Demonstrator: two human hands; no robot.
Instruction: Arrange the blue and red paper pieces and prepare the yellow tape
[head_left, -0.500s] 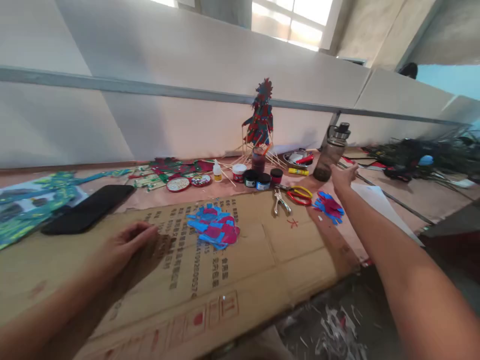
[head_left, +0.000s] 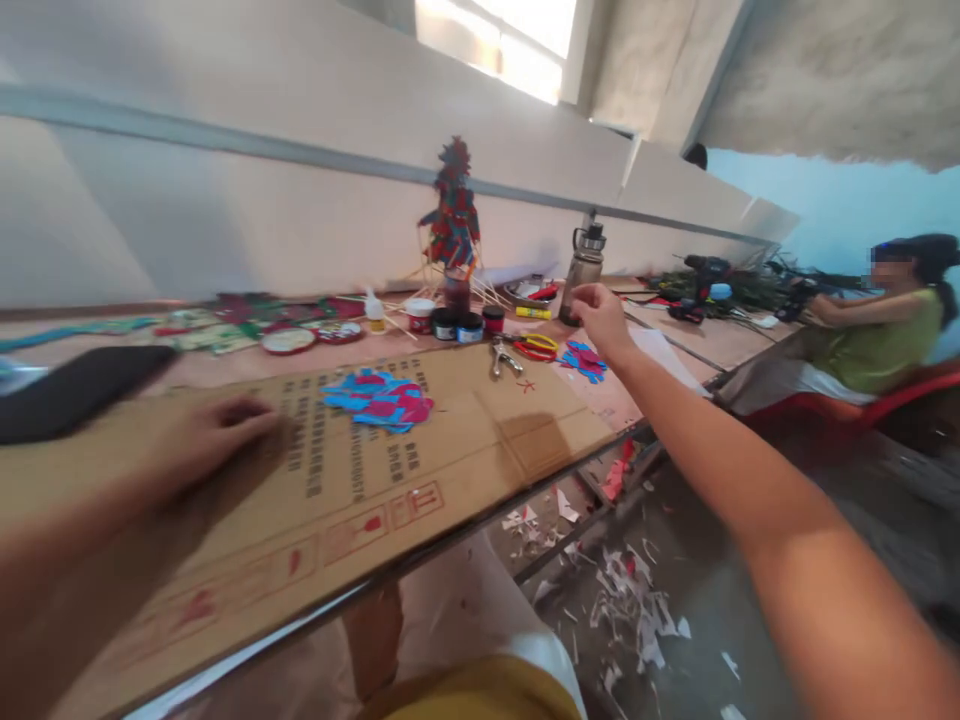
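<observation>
My left hand point(head_left: 201, 440) lies flat and open on a printed cardboard sheet point(head_left: 450, 450), blurred by motion, holding nothing. My right hand point(head_left: 602, 316) is stretched out to the far side of the table with its fingers loosely curved and nothing in them. It hovers just in front of a dark water bottle point(head_left: 583, 270) without touching it, above a small pile of blue and red paper cutouts point(head_left: 583, 360). A larger pile of blue and red cutouts point(head_left: 379, 398) rests on the cardboard between my hands.
Red-handled scissors point(head_left: 534, 345), a metal punch point(head_left: 501, 358), paint jars point(head_left: 457, 325), a glue bottle point(head_left: 373, 310) and a puppet on sticks point(head_left: 454, 215) line the back. A black case point(head_left: 71, 390) lies at left. A seated person point(head_left: 877, 320) works at right. Paper scraps point(head_left: 622, 590) litter the floor.
The view has swung to the right, bringing the seated person and the floor into sight. My right hand has curled slightly near the bottle. My left hand stays on the cardboard.
</observation>
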